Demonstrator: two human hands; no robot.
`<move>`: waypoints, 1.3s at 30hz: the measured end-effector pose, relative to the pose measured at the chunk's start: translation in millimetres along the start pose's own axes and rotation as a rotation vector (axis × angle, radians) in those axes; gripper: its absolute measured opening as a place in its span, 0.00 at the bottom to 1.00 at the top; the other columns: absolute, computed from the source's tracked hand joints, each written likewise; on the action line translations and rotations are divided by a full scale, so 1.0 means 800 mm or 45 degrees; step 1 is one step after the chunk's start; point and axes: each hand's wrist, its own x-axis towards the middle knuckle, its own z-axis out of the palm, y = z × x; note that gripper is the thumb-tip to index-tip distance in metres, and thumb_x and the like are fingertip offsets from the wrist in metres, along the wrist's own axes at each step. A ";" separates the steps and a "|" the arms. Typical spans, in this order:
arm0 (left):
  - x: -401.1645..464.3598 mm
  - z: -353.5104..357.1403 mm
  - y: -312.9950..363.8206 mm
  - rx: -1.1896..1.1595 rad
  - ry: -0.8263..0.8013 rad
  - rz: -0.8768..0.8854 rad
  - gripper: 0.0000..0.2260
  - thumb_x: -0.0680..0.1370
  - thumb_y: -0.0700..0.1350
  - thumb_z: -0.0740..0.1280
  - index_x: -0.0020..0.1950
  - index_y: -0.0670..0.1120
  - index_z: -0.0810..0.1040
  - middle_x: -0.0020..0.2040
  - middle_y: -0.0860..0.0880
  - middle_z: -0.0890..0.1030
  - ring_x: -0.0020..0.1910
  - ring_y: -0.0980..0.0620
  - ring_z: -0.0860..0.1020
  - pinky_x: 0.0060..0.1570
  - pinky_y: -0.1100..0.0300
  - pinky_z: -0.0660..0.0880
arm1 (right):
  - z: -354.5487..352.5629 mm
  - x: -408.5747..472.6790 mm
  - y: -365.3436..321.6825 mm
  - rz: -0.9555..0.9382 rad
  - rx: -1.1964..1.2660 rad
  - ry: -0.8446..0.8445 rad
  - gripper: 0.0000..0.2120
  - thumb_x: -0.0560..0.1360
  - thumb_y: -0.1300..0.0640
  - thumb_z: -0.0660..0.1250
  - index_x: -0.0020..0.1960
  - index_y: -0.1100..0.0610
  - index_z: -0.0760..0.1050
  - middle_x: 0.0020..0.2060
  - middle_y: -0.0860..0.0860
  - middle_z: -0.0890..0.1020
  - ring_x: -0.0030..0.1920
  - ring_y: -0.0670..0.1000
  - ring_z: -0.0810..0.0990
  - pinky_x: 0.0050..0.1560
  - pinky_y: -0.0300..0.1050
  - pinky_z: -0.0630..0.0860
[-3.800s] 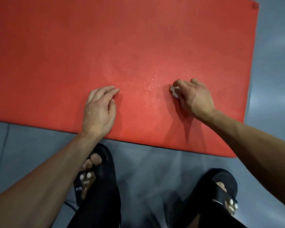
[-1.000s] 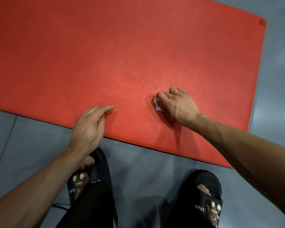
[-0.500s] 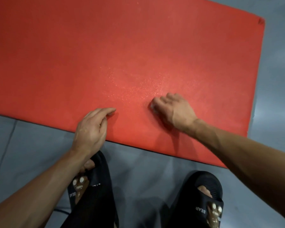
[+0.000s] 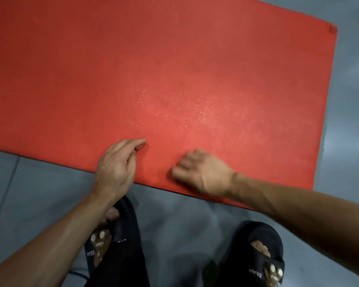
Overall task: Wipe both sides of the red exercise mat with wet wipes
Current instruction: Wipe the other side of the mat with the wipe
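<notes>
Red exercise mat (image 4: 174, 69) lies flat on grey floor (image 4: 39, 183) (damp speckles mid-mat)

The red mat (image 4: 153, 69) looks matt and grainy – damp speckles glinting mid-surface – while the grey floor (image 4: 174, 214) is smooth, slightly shiny.

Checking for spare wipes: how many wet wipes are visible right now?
0 clearly visible. The blurred right hand presses on the red mat and may hide one beneath it; the left hand shows none.
</notes>
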 end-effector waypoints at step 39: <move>0.081 0.001 0.027 -0.114 0.100 -0.092 0.16 0.81 0.37 0.61 0.62 0.48 0.84 0.50 0.54 0.82 0.52 0.58 0.79 0.56 0.68 0.72 | -0.029 0.023 0.101 0.130 0.016 -0.034 0.06 0.84 0.50 0.62 0.55 0.51 0.76 0.41 0.51 0.78 0.41 0.56 0.77 0.44 0.51 0.71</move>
